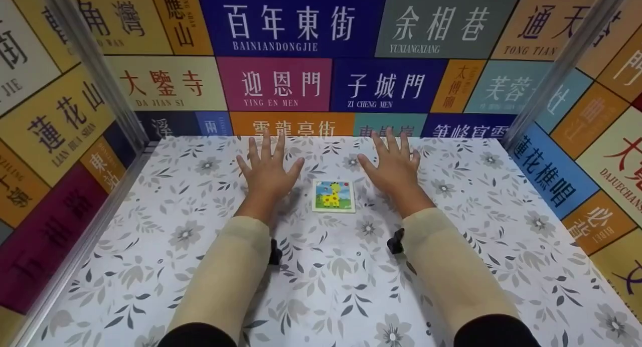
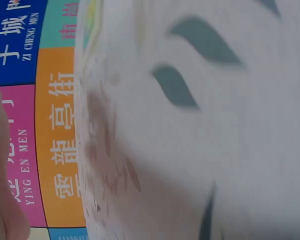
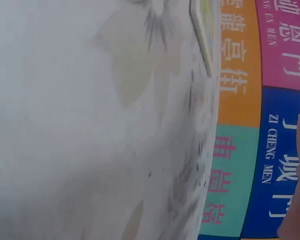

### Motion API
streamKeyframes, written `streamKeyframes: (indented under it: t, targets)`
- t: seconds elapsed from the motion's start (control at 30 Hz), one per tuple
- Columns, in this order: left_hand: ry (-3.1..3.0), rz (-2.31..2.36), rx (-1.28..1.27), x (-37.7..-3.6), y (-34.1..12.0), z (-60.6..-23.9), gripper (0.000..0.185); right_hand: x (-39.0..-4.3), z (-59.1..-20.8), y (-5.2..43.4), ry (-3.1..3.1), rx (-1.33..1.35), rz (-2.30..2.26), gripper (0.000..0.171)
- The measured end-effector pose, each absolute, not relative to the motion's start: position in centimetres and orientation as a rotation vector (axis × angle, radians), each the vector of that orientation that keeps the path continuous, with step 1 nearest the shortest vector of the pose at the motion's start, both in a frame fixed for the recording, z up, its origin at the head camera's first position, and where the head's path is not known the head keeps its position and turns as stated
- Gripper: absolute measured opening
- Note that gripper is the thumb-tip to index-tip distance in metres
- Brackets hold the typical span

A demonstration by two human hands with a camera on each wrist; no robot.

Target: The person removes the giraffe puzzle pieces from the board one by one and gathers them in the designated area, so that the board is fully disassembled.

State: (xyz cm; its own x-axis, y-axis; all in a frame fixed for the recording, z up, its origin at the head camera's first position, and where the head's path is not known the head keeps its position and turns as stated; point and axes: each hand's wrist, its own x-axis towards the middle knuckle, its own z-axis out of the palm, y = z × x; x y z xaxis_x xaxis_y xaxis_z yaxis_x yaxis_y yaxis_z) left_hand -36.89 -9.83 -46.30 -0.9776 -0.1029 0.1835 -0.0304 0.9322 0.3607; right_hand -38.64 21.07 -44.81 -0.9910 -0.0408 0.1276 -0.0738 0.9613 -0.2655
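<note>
A small square giraffe picture puzzle [image 1: 333,196] with a pale border lies flat on the flowered tabletop, between the two hands. To its left, my left hand [image 1: 270,174] is spread with straight fingers and holds nothing. My right hand [image 1: 393,171] is on the other side, its fingers also fanned out and holding nothing. Neither hand touches the puzzle. In the right wrist view a pale edge of the puzzle [image 3: 202,37] shows near the top. Part of the left hand [image 2: 5,200] is at the left border of the left wrist view.
White cloth with grey flowers and leaves covers the table [image 1: 321,287]. Behind it stands a wall of coloured panels [image 1: 281,83] with Chinese lettering. Similar panels [image 1: 65,121] rise at both sides, with metal posts [image 1: 103,61] at the back corners.
</note>
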Motion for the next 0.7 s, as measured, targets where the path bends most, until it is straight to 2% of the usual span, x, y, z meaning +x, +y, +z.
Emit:
streamKeyframes:
  t: [0.37, 0.53, 0.7]
  targets:
    - [-2.462, -1.7, 0.041, -35.7, -7.9, -45.7, 0.083, -37.7, -43.8, 17.6, -2.939, 0.308, 0.865, 0.082]
    - [-2.246, -2.146, 0.225, -34.5, -7.1, -45.6, 0.081, -37.4, -44.0, 15.6, -2.902, 0.386, 1.056, 0.08]
    - [-2.051, -2.349, 0.343, -34.1, -6.4, -45.6, 0.075, -37.7, -44.4, 14.2, -2.88, 0.422, 1.163, 0.08]
